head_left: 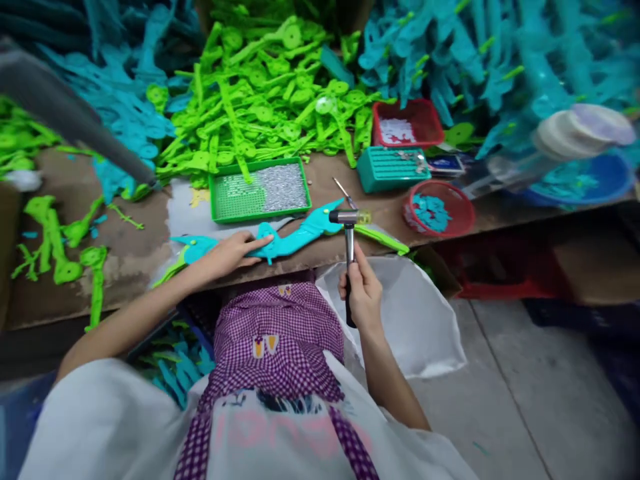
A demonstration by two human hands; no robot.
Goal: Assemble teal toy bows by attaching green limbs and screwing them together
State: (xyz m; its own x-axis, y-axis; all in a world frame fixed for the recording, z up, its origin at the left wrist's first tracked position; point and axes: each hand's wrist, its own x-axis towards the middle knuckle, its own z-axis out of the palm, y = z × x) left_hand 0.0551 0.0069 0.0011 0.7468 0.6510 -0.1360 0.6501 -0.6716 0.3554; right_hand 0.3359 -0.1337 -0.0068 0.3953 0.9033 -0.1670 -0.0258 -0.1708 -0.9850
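Observation:
My right hand [364, 291] is closed round the dark handle of a small hammer [349, 245]. Its head, grey at one end and clear yellow at the other, is above the right end of a long blue plastic part [300, 241]. With its thumb and fingers, my left hand [235, 253] grips the middle of that part on the table edge. Bright green plastic pieces [383, 238] stick out from both ends of the blue part. Just behind it, a green tray [260, 190] holds many small silvery pins. A thin pointed tool [343, 192] lies right of the tray.
Heaped green parts [270, 93] and blue parts [450, 53] fill the back. At right stand a red bin [407, 120], a teal box [390, 170], a red round tub [440, 207] and a blue basin [585, 180]. A grey bar [75, 110] slants in from the left.

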